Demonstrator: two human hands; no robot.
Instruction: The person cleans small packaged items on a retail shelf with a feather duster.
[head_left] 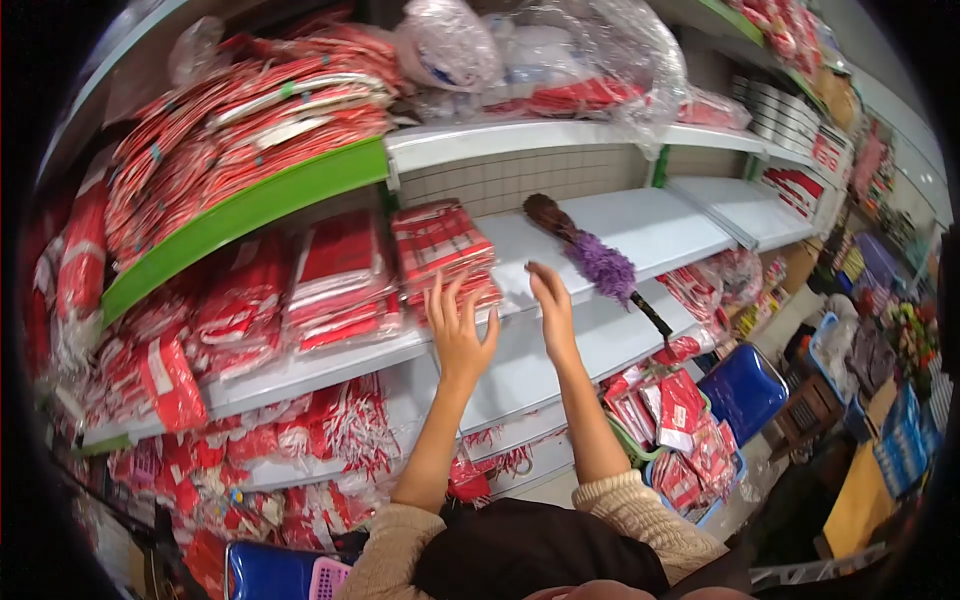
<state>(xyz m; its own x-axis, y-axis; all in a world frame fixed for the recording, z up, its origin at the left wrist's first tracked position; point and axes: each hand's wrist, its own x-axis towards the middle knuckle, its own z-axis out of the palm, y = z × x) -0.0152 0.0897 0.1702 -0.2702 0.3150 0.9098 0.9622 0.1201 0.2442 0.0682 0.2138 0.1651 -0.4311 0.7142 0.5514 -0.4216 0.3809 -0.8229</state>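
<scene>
A stack of red plaid folded packets in clear plastic sits on the middle shelf. My left hand is at the stack's front right corner, its fingers spread and overlapping the lower packets. To the right of the stack, my right hand is held up over the shelf edge with its fingers apart and nothing in it. A duster with purple and brown fluff and a dark handle lies slantwise on the white shelf, just beyond my right hand.
More red packets are piled left of the stack. Above, a green-edged shelf holds a large heap of red packages. Baskets of red packets and a blue stool stand on the floor at right.
</scene>
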